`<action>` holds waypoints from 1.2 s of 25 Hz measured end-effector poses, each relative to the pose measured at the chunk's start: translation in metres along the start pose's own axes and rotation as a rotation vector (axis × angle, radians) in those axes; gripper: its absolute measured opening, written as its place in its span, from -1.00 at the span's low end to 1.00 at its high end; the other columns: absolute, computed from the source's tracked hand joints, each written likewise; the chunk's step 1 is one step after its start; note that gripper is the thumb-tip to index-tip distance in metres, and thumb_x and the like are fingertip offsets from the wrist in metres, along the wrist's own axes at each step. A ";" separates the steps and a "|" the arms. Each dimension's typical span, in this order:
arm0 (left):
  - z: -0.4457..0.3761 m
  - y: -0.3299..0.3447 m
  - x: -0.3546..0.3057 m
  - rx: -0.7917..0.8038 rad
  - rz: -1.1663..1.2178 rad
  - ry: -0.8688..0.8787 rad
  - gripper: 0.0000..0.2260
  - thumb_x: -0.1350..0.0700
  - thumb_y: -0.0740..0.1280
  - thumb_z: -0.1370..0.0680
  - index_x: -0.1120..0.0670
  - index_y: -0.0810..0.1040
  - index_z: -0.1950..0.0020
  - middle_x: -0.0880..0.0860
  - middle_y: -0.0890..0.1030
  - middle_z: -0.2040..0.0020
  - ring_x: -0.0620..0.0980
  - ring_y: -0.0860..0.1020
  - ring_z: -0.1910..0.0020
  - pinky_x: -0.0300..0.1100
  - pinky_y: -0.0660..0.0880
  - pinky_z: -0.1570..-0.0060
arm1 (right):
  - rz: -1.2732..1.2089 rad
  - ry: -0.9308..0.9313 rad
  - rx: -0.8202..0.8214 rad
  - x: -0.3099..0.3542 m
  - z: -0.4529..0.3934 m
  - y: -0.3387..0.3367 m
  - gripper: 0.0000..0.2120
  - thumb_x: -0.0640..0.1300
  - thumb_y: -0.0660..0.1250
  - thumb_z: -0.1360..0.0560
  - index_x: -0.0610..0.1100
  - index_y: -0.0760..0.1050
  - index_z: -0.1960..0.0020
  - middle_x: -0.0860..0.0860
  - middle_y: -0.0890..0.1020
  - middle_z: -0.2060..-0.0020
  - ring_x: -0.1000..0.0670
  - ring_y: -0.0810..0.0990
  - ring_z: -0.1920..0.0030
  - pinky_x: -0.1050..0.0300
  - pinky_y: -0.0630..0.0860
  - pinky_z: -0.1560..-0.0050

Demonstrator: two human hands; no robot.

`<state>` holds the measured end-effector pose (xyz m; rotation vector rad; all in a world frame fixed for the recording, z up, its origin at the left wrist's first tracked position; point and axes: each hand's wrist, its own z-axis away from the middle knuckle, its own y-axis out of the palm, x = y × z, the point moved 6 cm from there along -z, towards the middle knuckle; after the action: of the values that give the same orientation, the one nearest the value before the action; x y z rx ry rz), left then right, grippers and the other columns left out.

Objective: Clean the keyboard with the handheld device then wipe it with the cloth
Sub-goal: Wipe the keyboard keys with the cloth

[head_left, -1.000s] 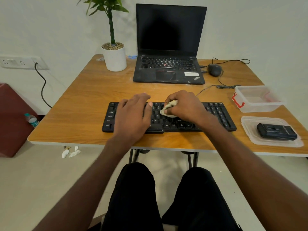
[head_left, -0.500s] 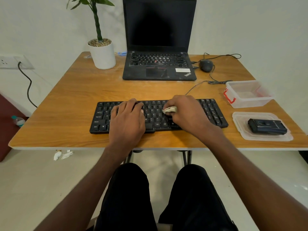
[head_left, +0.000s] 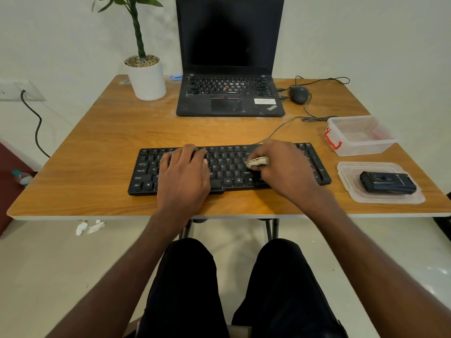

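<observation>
A black keyboard [head_left: 227, 167] lies across the front of the wooden table [head_left: 97, 147]. My right hand [head_left: 285, 169] presses a small off-white cloth [head_left: 257, 162] onto the keys right of the middle, fingers curled around it. My left hand [head_left: 185, 174] lies flat on the left half of the keyboard with fingers spread, holding nothing. The black handheld device [head_left: 388, 182] rests on a clear plastic lid [head_left: 351, 191] at the right, apart from both hands.
An open black laptop [head_left: 229, 93] stands behind the keyboard, a white plant pot [head_left: 146, 79] to its left and a wired mouse [head_left: 299, 93] to its right. A clear plastic box [head_left: 361, 136] sits at the right edge. The keyboard cable [head_left: 275, 130] runs across the table.
My right hand has slid the cloth rightward along the keys. The left hand stays on the keyboard's left half. The camera has shifted, so the table sits differently in view.
</observation>
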<state>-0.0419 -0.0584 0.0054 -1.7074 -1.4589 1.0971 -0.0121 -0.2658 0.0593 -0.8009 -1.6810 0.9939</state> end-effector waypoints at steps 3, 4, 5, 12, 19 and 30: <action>0.000 0.000 0.000 0.004 -0.010 -0.007 -0.60 -0.02 0.06 -0.72 0.06 0.55 -0.41 0.05 0.54 -0.33 0.05 0.50 -0.30 0.09 0.28 -0.43 | -0.092 -0.093 0.103 0.012 0.002 0.009 -0.72 -0.20 0.52 -0.48 0.11 0.72 -0.10 0.10 0.65 -0.01 0.02 0.59 -0.04 -0.07 0.58 -0.05; 0.000 0.000 0.000 0.002 -0.014 -0.011 -0.60 -0.02 0.06 -0.72 0.05 0.56 -0.41 0.04 0.54 -0.33 0.04 0.50 -0.30 0.09 0.28 -0.44 | -0.052 -0.098 0.136 0.011 0.001 0.008 -0.70 -0.22 0.50 -0.49 0.12 0.72 -0.11 0.10 0.64 -0.01 0.01 0.59 -0.03 -0.08 0.59 -0.06; 0.000 0.000 0.000 0.001 -0.015 -0.013 -0.60 -0.02 0.05 -0.72 0.05 0.56 -0.41 0.03 0.55 -0.33 0.04 0.50 -0.30 0.10 0.28 -0.45 | -0.001 -0.083 0.171 0.006 -0.001 0.004 -0.69 -0.23 0.48 -0.50 0.14 0.71 -0.11 0.09 0.64 -0.03 0.01 0.59 -0.03 -0.08 0.59 -0.05; 0.000 0.000 0.000 -0.002 -0.020 -0.006 -0.59 -0.02 0.04 -0.71 0.05 0.57 -0.39 0.03 0.55 -0.32 0.04 0.51 -0.31 0.14 0.28 -0.47 | 0.164 0.067 -0.064 -0.021 -0.009 -0.023 -0.75 -0.19 0.46 -0.51 0.11 0.71 -0.10 0.06 0.62 0.04 -0.01 0.54 0.08 0.04 0.48 0.18; 0.000 -0.002 0.000 -0.021 -0.013 -0.013 -0.62 -0.01 0.06 -0.72 0.05 0.58 -0.36 0.04 0.56 -0.30 0.05 0.51 -0.28 0.17 0.29 -0.46 | 0.192 0.010 -0.095 -0.019 -0.006 -0.005 -0.67 -0.20 0.46 -0.51 0.04 0.68 -0.24 0.04 0.60 0.01 -0.05 0.58 0.01 0.05 0.49 0.18; 0.001 -0.001 -0.001 -0.023 -0.026 -0.026 -0.67 0.00 0.11 -0.73 0.04 0.58 -0.36 0.02 0.54 -0.29 0.04 0.49 -0.28 0.16 0.25 -0.48 | 0.226 -0.045 0.028 -0.011 -0.009 -0.008 -0.70 -0.18 0.46 -0.49 0.12 0.70 -0.16 0.12 0.58 0.01 0.00 0.56 -0.03 0.05 0.48 0.17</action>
<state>-0.0437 -0.0594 0.0063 -1.6915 -1.5112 1.0964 -0.0013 -0.2764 0.0632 -0.9722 -1.6358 1.1957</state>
